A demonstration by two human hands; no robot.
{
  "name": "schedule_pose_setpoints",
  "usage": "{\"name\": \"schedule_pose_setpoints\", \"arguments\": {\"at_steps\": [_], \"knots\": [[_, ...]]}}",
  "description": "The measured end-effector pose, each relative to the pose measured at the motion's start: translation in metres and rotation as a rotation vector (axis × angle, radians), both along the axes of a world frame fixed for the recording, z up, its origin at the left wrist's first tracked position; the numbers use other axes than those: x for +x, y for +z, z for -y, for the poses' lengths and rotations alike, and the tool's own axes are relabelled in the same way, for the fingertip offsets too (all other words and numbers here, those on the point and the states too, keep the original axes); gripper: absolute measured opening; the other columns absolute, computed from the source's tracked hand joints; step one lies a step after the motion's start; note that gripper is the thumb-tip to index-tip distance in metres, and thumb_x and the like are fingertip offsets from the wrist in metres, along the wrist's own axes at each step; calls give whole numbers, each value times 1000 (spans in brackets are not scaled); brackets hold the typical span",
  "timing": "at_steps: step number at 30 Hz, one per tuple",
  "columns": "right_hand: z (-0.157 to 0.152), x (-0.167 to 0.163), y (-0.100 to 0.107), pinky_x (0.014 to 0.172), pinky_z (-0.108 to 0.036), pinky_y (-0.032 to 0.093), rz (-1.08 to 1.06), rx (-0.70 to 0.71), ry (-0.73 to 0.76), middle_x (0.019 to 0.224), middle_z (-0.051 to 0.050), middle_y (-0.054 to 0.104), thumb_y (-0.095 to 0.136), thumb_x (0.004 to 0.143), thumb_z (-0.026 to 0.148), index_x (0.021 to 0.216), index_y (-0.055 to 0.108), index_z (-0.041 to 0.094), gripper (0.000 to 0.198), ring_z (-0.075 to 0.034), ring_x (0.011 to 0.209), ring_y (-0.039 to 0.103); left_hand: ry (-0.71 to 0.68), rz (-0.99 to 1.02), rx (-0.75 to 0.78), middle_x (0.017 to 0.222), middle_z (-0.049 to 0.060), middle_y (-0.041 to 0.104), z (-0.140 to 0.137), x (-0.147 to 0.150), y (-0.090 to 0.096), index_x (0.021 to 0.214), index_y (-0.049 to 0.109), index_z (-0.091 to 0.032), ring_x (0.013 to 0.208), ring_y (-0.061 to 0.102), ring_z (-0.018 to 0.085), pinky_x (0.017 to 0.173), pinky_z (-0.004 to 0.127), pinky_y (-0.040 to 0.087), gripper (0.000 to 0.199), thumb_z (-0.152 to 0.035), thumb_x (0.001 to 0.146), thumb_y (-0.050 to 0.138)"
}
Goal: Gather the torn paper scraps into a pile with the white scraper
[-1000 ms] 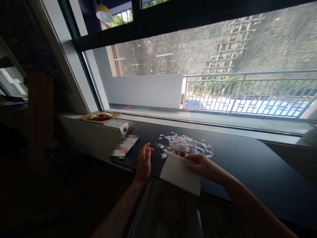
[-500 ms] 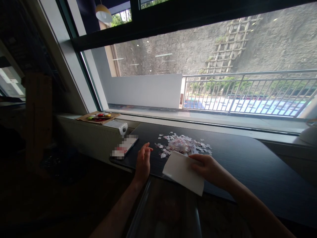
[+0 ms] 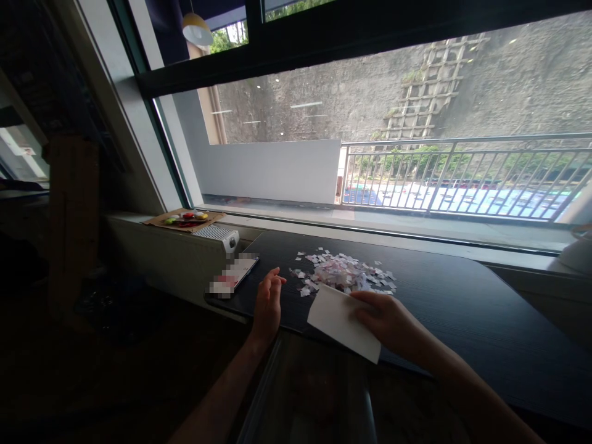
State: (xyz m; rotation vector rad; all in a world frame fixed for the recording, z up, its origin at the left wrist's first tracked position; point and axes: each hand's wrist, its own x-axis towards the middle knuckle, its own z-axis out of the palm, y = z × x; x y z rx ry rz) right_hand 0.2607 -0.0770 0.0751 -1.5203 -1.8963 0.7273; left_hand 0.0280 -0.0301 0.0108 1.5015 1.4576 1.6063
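My right hand (image 3: 377,313) grips a white sheet of stiff paper or card (image 3: 340,319) by its right side, thumb and fingers pressed on it. The sheet is tilted, in front of a heap of small cut paper pieces (image 3: 345,271) on the dark table (image 3: 444,308). To the left of the sheet, at the table's front edge, my left hand (image 3: 268,302) is held with its fingers stretched and nothing in it. A clear, shiny-edged container or bag (image 3: 319,394) shows dimly below the table edge, between my forearms; its contents are too dark to make out.
A flat, partly blurred box or booklet (image 3: 235,274) lies at the table's left corner. Beyond it, a white slotted device (image 3: 218,234) and brown paper with colourful items (image 3: 185,219) rest on the ledge. A window (image 3: 296,111) with a railing outside rises behind the table.
The sheet in my right hand has shifted very slightly to the right. My left hand and the paper heap look the same.
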Motion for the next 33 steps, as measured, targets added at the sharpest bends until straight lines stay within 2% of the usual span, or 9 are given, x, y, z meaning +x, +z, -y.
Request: {"name": "schedule_pose_setpoints", "arguments": {"at_steps": [4, 8, 14, 17, 19, 23, 25, 28, 33], "knots": [[19, 1, 5, 76, -34, 51, 76, 128, 99, 98, -8, 73, 50, 80, 25, 108, 69, 20, 34, -24, 84, 66, 6, -3, 4, 106, 9, 61, 0, -1, -1, 112, 55, -19, 111, 51, 23, 96, 41, 39, 47, -52, 87, 34], [34, 26, 2, 77, -35, 49, 176, 346, 47, 99, -9, 70, 41, 86, 23, 109, 67, 25, 34, -24, 91, 64, -4, -2, 8, 107, 9, 61, -1, -2, -1, 112, 55, -19, 113, 50, 25, 98, 44, 37, 49, -55, 86, 35], [46, 62, -34, 74, -32, 51, -105, 234, -100, 86, -5, 70, 55, 80, 24, 116, 59, 20, 36, -20, 77, 65, 24, -38, -4, 105, 7, 63, -4, -8, -1, 106, 56, -21, 115, 50, 27, 102, 47, 34, 51, -61, 81, 36], [46, 68, -52, 82, -33, 50, -258, 238, -101, 98, -8, 70, 62, 73, 22, 85, 67, 20, 13, -24, 93, 64, 44, -82, -14, 113, 8, 61, -7, -12, -1, 99, 58, -22, 121, 45, 29, 105, 48, 31, 53, -64, 79, 34], [41, 73, -57, 87, -37, 49, -315, 231, -148, 93, -8, 72, 64, 73, 29, 77, 66, 19, 10, -27, 97, 64, 56, -93, -48, 108, 7, 63, -8, -14, -1, 106, 55, -21, 118, 48, 29, 103, 51, 33, 57, -65, 78, 33], [26, 88, -53, 68, -37, 54, -432, 218, -516, 79, -8, 69, 56, 79, 49, 85, 60, 18, 31, -26, 76, 66, 63, -162, -95, 104, 7, 65, -12, -14, 5, 109, 54, -23, 115, 51, 31, 100, 52, 36, 56, -63, 77, 34], [17, 95, -52, 65, -36, 55, -537, 252, -608, 82, -8, 67, 54, 79, 50, 91, 54, 18, 35, -26, 77, 66, 74, -200, -92, 103, 4, 65, -14, -11, 9, 107, 55, -26, 115, 52, 30, 100, 50, 38, 50, -61, 76, 37], [7, 99, -55, 66, -36, 56, -645, 262, -583, 85, -7, 66, 57, 78, 46, 96, 50, 18, 34, -25, 78, 67, 93, -227, -41, 104, 2, 63, -18, -5, 11, 102, 56, -31, 114, 53, 29, 101, 47, 39, 42, -59, 74, 41], [6, 95, -59, 67, -33, 54, -567, 267, -458, 84, -7, 65, 56, 80, 36, 92, 55, 16, 23, -22, 76, 65, 74, -242, -32, 100, 4, 64, -22, -2, 6, 101, 55, -31, 111, 54, 30, 100, 48, 40, 41, -58, 72, 42]]}}
